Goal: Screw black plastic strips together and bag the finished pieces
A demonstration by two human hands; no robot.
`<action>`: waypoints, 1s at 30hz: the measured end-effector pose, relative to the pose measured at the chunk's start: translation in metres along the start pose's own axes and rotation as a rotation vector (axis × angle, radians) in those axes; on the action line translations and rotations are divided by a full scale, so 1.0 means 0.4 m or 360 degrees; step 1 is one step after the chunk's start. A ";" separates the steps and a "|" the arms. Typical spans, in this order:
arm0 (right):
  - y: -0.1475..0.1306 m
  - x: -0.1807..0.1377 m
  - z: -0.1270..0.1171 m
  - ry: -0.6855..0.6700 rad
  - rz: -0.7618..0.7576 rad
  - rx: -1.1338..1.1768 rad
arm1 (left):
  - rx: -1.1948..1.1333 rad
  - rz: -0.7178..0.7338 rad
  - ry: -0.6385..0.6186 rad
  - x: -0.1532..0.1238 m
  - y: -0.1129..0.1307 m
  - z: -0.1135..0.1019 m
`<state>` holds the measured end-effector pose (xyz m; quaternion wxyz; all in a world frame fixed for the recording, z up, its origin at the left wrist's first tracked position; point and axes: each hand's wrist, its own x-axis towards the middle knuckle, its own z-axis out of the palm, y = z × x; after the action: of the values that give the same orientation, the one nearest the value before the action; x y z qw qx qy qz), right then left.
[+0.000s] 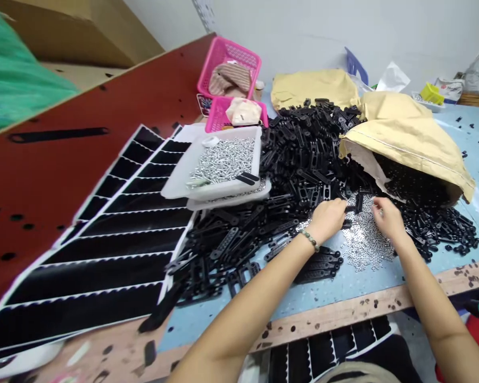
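Note:
My left hand (328, 219), with a beaded bracelet on its wrist, is closed at the edge of the black parts heap. A small black plastic part (348, 217) shows at its fingertips. To its right, my right hand (388, 219) is curled over a spread of small silver nuts (363, 242); anything between its fingers is too small to make out. A large pile of black plastic link-shaped parts (303, 143) rises behind both hands. Several black parts (319, 264) lie side by side below my left wrist.
A yellow sack (411, 133) lies open, mouth toward me, with small black parts (451, 231) before it. Left of the pile, a white tub (171, 189) holds silver screws (225, 159). Pink baskets (207, 69) stand behind; black strip sheets (123, 239) lie left.

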<state>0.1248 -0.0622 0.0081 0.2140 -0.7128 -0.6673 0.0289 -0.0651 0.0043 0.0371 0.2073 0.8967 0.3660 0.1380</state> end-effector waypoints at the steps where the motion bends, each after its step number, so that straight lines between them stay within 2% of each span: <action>1: 0.018 0.013 -0.008 0.0021 0.0203 -0.0131 | -0.0047 -0.0024 0.0025 0.000 -0.001 0.002; 2: 0.033 0.026 -0.013 0.0030 0.0356 -0.0237 | -0.0103 -0.0040 0.0042 -0.003 -0.003 0.003; 4: 0.052 0.045 -0.016 0.0002 0.0464 -0.0326 | -0.0227 -0.0060 0.0052 -0.015 -0.009 0.003; 8: 0.068 0.030 -0.014 -0.0035 0.0438 -0.0289 | -0.0448 -0.0140 0.0023 -0.061 -0.035 0.004; 13: 0.107 -0.030 -0.036 0.0019 0.0322 0.0019 | -0.1311 -0.0338 -0.0062 -0.111 -0.063 0.011; 15: 0.109 -0.042 -0.045 0.0083 0.0244 0.0272 | -0.1473 -0.0385 -0.0119 -0.117 -0.058 0.019; 19: 0.040 -0.052 -0.042 0.0152 0.0118 0.0881 | -0.1642 -0.0464 -0.0219 -0.109 -0.018 0.036; 21: -0.021 -0.057 -0.030 0.0076 0.0072 0.1364 | -0.1700 -0.0446 -0.0213 -0.103 0.006 0.041; 23: -0.083 -0.063 -0.017 -0.0023 0.0028 0.1639 | -0.1705 -0.0390 -0.0183 -0.102 0.024 0.043; 26: -0.149 -0.074 -0.007 0.0003 -0.0107 0.1441 | -0.1686 -0.0383 -0.0111 -0.113 0.034 0.045; 28: -0.168 -0.080 -0.006 0.0084 -0.0215 0.1260 | -0.1633 -0.0432 -0.0064 -0.125 0.031 0.044; 30: -0.170 -0.083 -0.007 0.0137 -0.0223 0.1221 | -0.1575 -0.0461 -0.0035 -0.138 0.024 0.038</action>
<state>0.0581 -0.0939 0.0258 0.4940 -0.5343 -0.6456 0.2317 -0.0914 -0.0455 0.0230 0.6276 0.6326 0.3753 0.2551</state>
